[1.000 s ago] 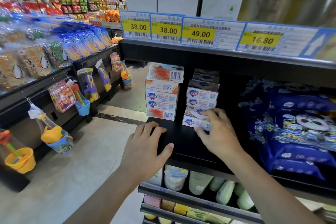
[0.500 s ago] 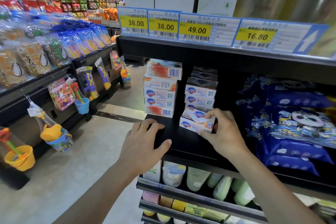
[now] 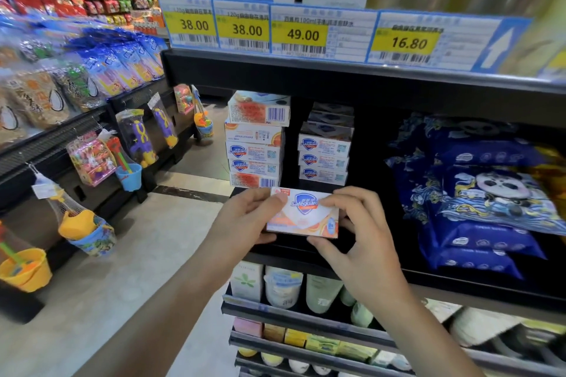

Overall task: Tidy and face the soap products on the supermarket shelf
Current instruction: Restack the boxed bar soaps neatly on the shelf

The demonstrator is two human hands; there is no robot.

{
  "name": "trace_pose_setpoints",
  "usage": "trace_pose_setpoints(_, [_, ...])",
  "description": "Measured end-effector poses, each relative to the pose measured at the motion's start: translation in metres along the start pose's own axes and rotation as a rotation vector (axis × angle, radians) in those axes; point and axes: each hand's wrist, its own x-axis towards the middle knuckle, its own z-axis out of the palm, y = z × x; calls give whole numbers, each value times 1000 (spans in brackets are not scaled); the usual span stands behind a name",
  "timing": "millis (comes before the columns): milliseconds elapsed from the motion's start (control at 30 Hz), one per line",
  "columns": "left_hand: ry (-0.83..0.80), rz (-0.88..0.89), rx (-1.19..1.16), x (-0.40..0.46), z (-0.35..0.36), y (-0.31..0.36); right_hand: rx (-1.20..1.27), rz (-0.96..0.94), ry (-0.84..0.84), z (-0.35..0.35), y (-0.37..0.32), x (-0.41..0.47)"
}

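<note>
A white and orange Safeguard soap box is held in front of the black shelf, its printed front facing me. My left hand grips its left end, thumb on top. My right hand pinches its right end with fingers above and thumb below. Behind it on the shelf stand two stacks of soap boxes: a taller left stack and a shorter right stack, both showing side panels and barcodes.
Blue panda-print packs fill the shelf to the right. Yellow price tags line the shelf edge above. Bottles and tubes stand on the shelf below. Toy buckets hang from the aisle rack at left.
My right hand pulled one soap box off the bottom of the right stack toward me. My left hand left the shelf edge and took hold of the box's left end.
</note>
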Motion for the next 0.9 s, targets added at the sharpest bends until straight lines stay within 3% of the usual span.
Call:
trace_pose_setpoints(200, [-103,-1,-23,-3,-2,0,-15,55,-37,-5,-5,-5])
trace_pose_setpoints(367, [-118,42,-39,-5,-1,-4,12,288,-52,-11,-15,-8])
trace_pose_setpoints(633, [-159,116,-131,-8,-3,-5,651,882,-8,-21,-42,8])
trace_pose_setpoints(900, [-221,204,-87,-14,-2,-8,801,951,-152,-25,-46,17])
